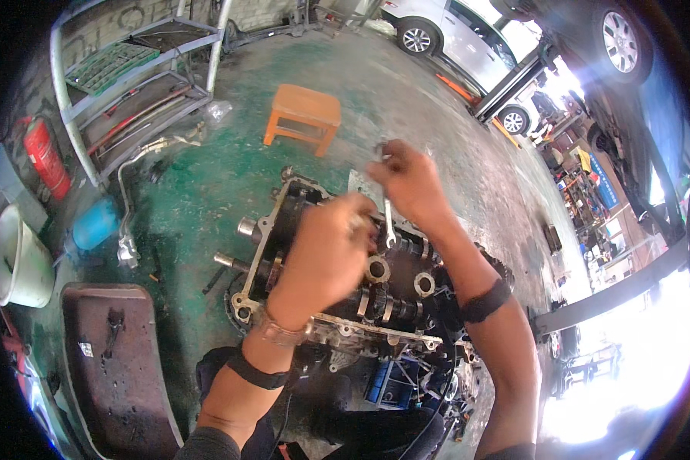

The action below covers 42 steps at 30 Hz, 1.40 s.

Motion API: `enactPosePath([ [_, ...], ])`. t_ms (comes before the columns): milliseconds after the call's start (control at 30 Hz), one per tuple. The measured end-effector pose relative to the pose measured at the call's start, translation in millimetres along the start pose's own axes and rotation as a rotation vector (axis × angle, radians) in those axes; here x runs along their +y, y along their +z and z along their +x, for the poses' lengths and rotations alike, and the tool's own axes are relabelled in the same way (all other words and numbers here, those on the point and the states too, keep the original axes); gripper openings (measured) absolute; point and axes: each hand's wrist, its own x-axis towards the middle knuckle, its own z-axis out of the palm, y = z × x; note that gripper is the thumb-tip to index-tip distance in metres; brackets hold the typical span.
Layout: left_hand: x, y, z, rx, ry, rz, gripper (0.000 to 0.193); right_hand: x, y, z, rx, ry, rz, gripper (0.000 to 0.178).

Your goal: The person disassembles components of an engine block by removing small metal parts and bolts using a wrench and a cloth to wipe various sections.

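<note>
A partly stripped engine stands in front of me, with camshafts and round bearing openings showing inside its pale metal rim. My left hand is over its left part, fingers curled closed and smeared by motion; whatever they hold is hidden. Higher and to the right, my right hand is closed around a silver wrench. The wrench's open jaw points down over the engine, while its upper part is covered by the hand. Something small and dark shows at my right fingertips, too blurred to name.
An orange stool stands beyond the engine. At left are a metal rack, a red fire extinguisher, a white bucket and a dirty tray. An exhaust pipe lies nearby. A white car is parked behind.
</note>
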Motion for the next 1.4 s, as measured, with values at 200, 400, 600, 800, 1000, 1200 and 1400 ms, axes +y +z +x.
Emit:
enactPosePath([
  [200, 17.8, -42.9, 3.6, 0.66, 0.041, -0.524, 0.011, -71.0, -13.3, -42.4, -0.205, -0.437, -0.293, 0.016],
  [400, 8.3, -42.4, -0.2, 0.548, -0.036, -0.578, 0.008, -70.9, -40.8, -125.4, -0.34, -0.548, -0.217, 0.026],
  [600, 16.3, -33.7, 1.8, 0.47, -0.053, -0.645, 0.008, -18.8, -74.8, -182.0, -0.031, 0.267, 0.47, 0.009],
  [800, 9.4, -32.8, 2.4, 0.385, -0.063, -0.687, 0.008, 21.6, -88.3, -129.7, 0.144, 0.588, 0.693, 0.021],
  [1000, 9.0, -33.0, 1.9, 0.369, -0.099, -0.664, 0.008, 40.7, -67.6, -55.9, 0.14, 0.641, 0.62, 0.029],
  [1200, 7.1, -32.2, 3.0, 0.352, -0.129, -0.643, 0.008, -16.3, -28.5, -10.9, 0.026, 0.262, 0.268, 0.031],
  [1400, 2.7, -36.0, 3.3, 0.391, -0.078, -0.546, 0.008, -84.4, -23.8, -60.5, -0.318, -0.373, -0.393, 0.027],
])
